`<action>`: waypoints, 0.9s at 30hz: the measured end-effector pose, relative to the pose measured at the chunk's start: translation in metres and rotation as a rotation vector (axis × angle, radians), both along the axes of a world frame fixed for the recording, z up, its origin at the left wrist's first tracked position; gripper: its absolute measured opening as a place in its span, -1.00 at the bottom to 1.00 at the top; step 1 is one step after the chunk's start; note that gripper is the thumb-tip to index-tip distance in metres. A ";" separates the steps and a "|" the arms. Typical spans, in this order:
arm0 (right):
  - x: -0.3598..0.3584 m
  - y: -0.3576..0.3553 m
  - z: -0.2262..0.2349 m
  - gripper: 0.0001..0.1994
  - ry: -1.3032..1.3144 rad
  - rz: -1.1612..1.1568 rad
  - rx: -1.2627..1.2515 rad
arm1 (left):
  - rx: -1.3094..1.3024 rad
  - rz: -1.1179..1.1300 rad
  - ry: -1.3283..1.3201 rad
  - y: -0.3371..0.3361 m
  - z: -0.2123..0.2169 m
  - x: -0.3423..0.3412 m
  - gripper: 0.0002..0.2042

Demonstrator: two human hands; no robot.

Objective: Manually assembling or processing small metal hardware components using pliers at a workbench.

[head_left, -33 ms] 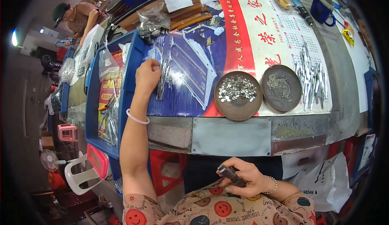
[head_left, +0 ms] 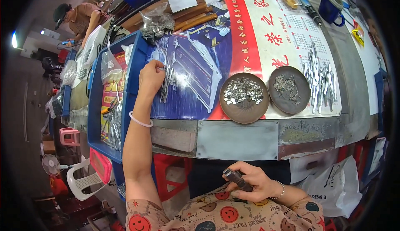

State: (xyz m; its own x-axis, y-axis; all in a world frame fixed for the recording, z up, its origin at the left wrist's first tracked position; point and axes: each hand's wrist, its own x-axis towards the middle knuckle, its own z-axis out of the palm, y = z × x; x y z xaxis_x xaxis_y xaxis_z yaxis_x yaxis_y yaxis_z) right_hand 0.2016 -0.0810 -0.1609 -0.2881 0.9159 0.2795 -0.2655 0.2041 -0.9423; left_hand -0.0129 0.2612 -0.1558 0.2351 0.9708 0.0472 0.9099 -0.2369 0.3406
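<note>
My left hand [head_left: 151,78] reaches far over the bench, its fingers curled together at the edge of a pile of thin metal strips [head_left: 169,76]. Whatever lies between those fingertips is too small to make out. Close to my body, my right hand [head_left: 255,185] grips a dark metal hand tool [head_left: 238,180] with a blocky squared end, perhaps pliers; its lower part is hidden in the palm. In front of me sit a round brown dish [head_left: 243,116] of small shiny metal discs and another brown dish [head_left: 287,107] with fine wire-like pieces.
More metal strips [head_left: 320,81] lie at the right on a printed calendar sheet [head_left: 246,31]. A blue bin [head_left: 93,118] with tools stands left of my forearm. Behind are a plastic bag of metal parts [head_left: 157,26] and a blue mug [head_left: 331,9]. Another person [head_left: 81,18] works at the far left.
</note>
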 end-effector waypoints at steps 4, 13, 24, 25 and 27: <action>0.001 -0.002 -0.001 -0.86 -0.032 -0.003 -0.010 | -0.041 -0.024 0.115 -0.003 0.008 0.013 -0.74; -0.008 -0.016 0.011 -0.84 -0.062 0.036 -0.073 | -0.126 -0.127 -0.247 -0.018 0.029 -0.038 -0.76; -0.029 -0.018 0.026 -0.87 -0.309 -0.114 -0.097 | -0.376 -0.182 -1.161 -0.195 0.050 -0.035 -0.75; -0.029 -0.016 0.029 -0.86 -0.338 -0.105 -0.092 | -0.427 -0.196 -1.241 -0.203 0.047 -0.034 -0.76; -0.029 -0.010 0.040 -0.86 -0.385 -0.128 -0.060 | -0.487 -0.278 -1.361 -0.210 0.035 -0.029 -0.80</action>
State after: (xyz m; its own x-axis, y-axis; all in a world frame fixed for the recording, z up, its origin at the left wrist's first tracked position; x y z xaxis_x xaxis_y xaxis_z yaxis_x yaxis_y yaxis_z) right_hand 0.1726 -0.0907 -0.1214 -0.2435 0.9626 0.1187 0.1329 0.1543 -0.9790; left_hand -0.0419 0.0513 -0.1208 0.4559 0.8873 0.0694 -0.2251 0.0395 0.9735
